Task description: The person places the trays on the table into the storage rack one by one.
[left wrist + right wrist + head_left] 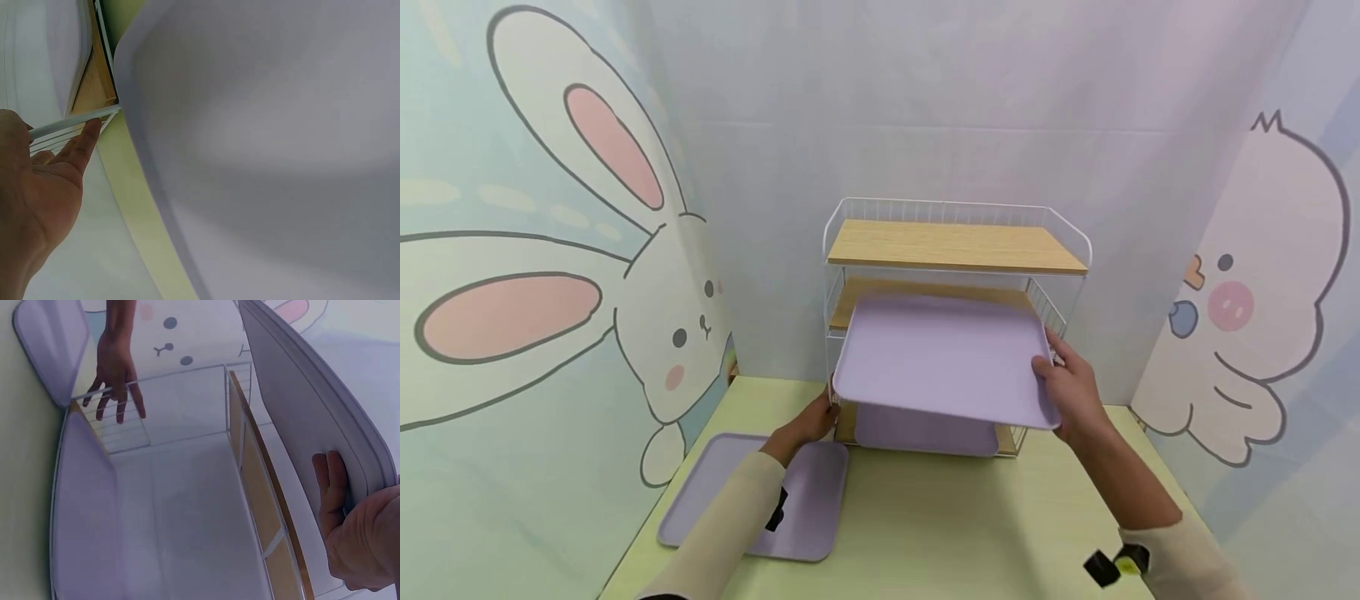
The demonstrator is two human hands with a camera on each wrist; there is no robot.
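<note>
My right hand (1075,392) grips the right edge of a purple tray (947,358), thumb on the top face and fingers (335,481) underneath. The tray is held tilted in front of the wire rack's (955,267) wooden middle shelf (917,292), its left corner near my left hand. My left hand (815,419) is at the rack's left side. In the right wrist view its straight, spread fingers (120,405) lie against the white side wires (119,434). A second purple tray (925,429) lies on the bottom shelf, partly hidden by the held one.
Another purple tray (805,508) lies on the pale green table (940,525) at left, under my left forearm. The rack's wooden top shelf (955,244) has a wire rail around it. Cloth walls with a cartoon rabbit (670,317) and a chick (1262,292) enclose the table.
</note>
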